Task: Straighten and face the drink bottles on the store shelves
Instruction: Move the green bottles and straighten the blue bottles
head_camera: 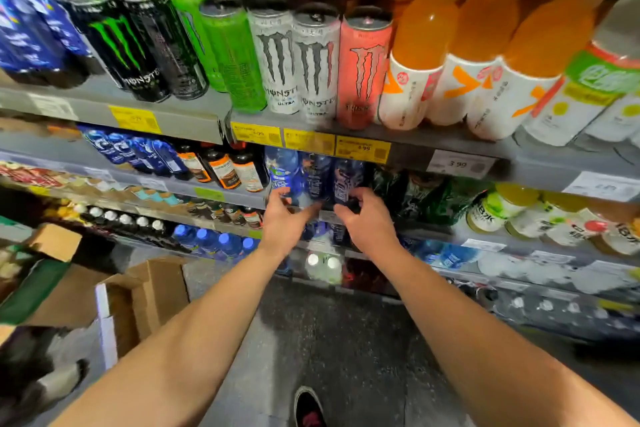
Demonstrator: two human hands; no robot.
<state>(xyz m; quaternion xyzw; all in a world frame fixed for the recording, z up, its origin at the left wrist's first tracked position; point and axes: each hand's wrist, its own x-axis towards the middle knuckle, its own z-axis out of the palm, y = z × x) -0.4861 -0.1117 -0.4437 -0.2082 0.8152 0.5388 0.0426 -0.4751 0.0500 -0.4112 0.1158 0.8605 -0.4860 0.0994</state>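
On the second shelf [408, 157], under yellow price tags, stand a light blue bottle [282, 170] and two dark blue bottles [318, 175] [348, 177]. My left hand [285, 218] reaches to the base of the light blue bottle, fingers spread, thumb pointing right. My right hand [363, 218] curls its fingers around the lower part of the right dark blue bottle. Whether the left hand touches a bottle is unclear through the blur.
Energy drink cans [298, 59] and orange bottles [419, 55] fill the shelf above. Green bottles [422, 198] stand to the right of my hands, dark bottles [221, 168] to the left. Open cardboard boxes [145, 295] sit on the floor at left. My shoe [308, 407] shows below.
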